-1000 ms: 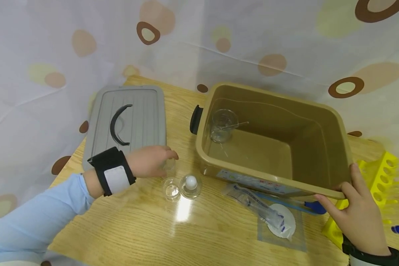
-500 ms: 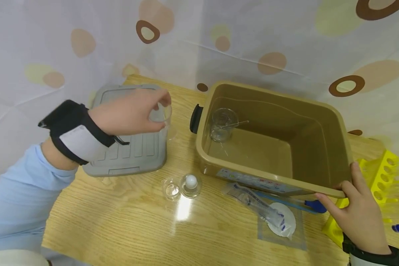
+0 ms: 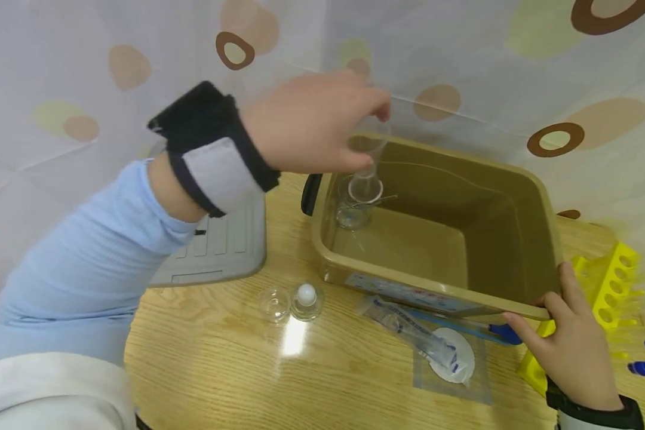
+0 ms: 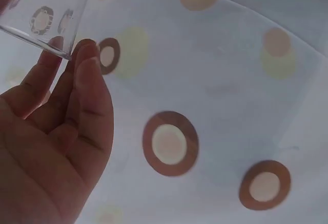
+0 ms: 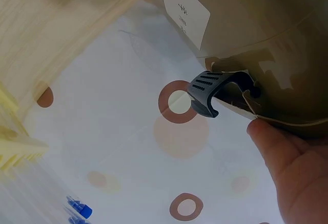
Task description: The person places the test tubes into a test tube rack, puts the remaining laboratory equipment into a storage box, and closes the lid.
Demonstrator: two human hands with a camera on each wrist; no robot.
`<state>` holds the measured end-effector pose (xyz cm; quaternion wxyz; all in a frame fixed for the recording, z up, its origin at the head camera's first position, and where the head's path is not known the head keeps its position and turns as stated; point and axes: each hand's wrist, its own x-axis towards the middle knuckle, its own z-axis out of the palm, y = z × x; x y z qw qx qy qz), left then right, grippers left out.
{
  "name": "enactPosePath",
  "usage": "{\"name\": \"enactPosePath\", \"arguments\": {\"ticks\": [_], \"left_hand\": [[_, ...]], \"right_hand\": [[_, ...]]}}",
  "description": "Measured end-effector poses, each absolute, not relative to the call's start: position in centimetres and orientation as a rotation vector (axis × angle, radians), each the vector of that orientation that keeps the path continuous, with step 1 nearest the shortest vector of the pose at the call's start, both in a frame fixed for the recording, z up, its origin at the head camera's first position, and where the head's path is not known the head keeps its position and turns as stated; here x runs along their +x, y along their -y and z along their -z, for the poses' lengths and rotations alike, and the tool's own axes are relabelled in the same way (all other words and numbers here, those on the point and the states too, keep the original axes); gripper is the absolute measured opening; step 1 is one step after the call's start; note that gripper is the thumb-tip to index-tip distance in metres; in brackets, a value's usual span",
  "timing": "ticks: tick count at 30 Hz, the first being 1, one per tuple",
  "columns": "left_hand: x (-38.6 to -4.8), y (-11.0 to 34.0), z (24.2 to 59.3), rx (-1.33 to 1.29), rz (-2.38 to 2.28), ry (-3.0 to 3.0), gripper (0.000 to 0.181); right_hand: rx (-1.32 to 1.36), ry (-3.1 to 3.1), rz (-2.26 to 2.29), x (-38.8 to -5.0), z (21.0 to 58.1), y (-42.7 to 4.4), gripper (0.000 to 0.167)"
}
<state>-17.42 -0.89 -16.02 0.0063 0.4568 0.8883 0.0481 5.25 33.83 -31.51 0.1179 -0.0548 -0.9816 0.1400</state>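
Observation:
My left hand [image 3: 312,125] holds a clear, see-through cup [image 3: 375,143] by its upper part, over the far left corner of the brown plastic bin [image 3: 435,285]. Several fingertips touch the rim of this cup in the left wrist view. Beneath it in the bin stand clear glassware, including a beaker [image 3: 352,216], and a thin rod [image 3: 385,199]. My right hand [image 3: 575,340] grips the bin's front right corner, its fingers over the rim. In the right wrist view the thumb lies near the bin's black handle [image 5: 210,88].
A grey lid [image 3: 220,251] lies left of the bin. In front are a clear small dish [image 3: 273,306], a clear vessel with a white round top [image 3: 307,295], a wrapped syringe-like packet [image 3: 408,328] and a white disc [image 3: 454,358]. A yellow tube rack [image 3: 613,286] stands right.
The left hand has picked up the clear cup from beside the dish, raised it past the lid and carried it right, over the bin. The right hand has stayed on the rim.

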Motion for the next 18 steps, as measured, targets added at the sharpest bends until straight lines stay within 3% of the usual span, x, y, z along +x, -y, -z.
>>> {"name": "enactPosePath", "arguments": {"ticks": [8,18], "left_hand": [[-17.0,-7.5,15.5,1.538,0.094,-2.697,0.048],[-17.7,-12.3,18.3,1.429,0.212,-2.562,0.041]], "right_hand": [[-0.101,2.832,-0.456,5.2,31.6,-33.2,0.04],[-0.073,2.817,-0.467,5.4,31.6,-32.9,0.043]]}}
